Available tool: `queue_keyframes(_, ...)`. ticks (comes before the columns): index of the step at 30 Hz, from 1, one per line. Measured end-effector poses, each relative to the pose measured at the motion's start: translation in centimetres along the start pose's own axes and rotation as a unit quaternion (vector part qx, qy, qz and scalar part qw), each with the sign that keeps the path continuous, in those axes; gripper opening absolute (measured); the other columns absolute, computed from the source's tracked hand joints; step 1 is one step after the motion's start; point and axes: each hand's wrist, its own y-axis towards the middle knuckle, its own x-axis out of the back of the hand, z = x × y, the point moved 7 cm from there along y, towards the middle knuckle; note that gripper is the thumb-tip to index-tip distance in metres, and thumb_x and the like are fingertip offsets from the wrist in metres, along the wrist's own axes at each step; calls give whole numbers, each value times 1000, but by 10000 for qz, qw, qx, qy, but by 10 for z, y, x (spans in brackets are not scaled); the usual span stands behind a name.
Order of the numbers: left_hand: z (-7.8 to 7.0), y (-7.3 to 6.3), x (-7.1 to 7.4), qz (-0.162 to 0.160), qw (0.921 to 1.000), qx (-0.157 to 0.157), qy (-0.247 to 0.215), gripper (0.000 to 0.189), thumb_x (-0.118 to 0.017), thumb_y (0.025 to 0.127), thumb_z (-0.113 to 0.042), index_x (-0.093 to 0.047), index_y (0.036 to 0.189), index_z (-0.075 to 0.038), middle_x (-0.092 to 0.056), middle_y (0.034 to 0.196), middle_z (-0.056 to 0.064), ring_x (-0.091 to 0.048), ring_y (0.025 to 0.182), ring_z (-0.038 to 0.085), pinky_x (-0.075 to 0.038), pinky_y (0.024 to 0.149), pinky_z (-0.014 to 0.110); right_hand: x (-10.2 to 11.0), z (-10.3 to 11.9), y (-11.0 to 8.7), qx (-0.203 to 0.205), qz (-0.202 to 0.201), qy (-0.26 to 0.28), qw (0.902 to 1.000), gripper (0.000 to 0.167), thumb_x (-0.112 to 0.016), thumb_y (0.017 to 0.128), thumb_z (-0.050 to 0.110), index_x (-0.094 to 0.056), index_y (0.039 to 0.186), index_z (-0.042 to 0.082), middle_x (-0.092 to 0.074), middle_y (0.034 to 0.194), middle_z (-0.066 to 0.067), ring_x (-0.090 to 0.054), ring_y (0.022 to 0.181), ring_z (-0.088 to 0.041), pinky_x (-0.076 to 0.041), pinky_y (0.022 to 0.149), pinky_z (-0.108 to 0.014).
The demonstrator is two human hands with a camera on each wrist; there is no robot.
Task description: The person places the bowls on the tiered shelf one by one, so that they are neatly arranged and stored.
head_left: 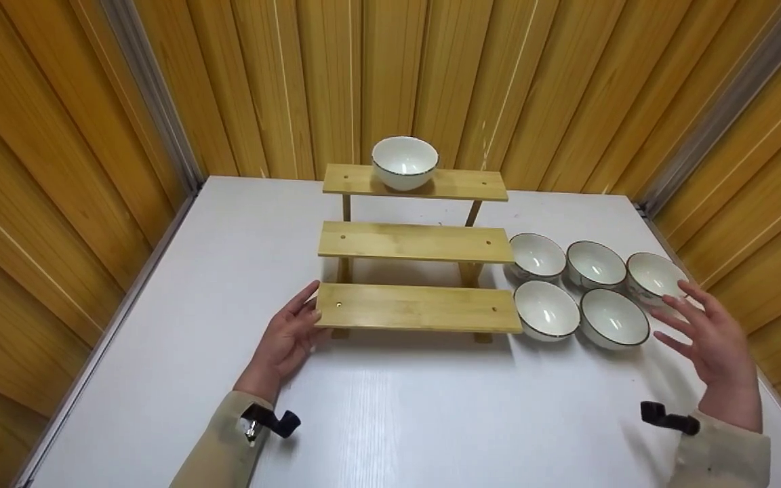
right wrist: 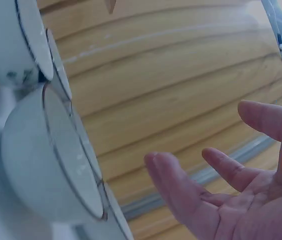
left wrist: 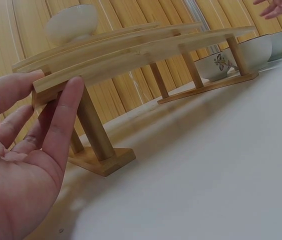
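Observation:
A three-tier wooden display stand [head_left: 417,308] rises in steps on the white table, with one white bowl [head_left: 405,163] on its top tier. At the left end of the lowest tier, my left hand [head_left: 290,337] pinches the board, fingertips at its edge and underside in the left wrist view. Several white bowls [head_left: 614,318] with dark rims stand upright in two rows, right of the stand. Just right of these bowls my right hand [head_left: 712,335] hovers with spread fingers and holds nothing. In the right wrist view a bowl [right wrist: 51,155] lies apart from the fingertips.
Wood-patterned panels [head_left: 390,81] enclose the table [head_left: 390,413] at the back and both sides, joined by grey metal corner posts [head_left: 153,88]. The stand's legs and base bars [left wrist: 106,162] reach down to the tabletop. Each sleeve carries a black strap mount [head_left: 272,419].

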Motion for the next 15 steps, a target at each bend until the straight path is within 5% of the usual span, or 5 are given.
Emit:
queue_keyframes(8,1,1,1,-86,9999,51,-38,67,-52,101,8,-34,161,-14,-48,144,8,-68,114,19,-61,85,30,33,-29,-9,-793,-738,-1225,9865,34,-61,104,23,-48,132,38,-66,100,27,-71,88,2,-61,71,-24)
queue_keyframes(15,0,0,1,-42,9999,75,-143,66,-50,101,8,-33,161,-14,-48,144,8,-68,115,19,-60,83,29,40,-55,-3,-1668,-289,-2437,9550,82,-56,105,39,-4,167,25,-51,114,26,-70,95,5,-61,81,-25)
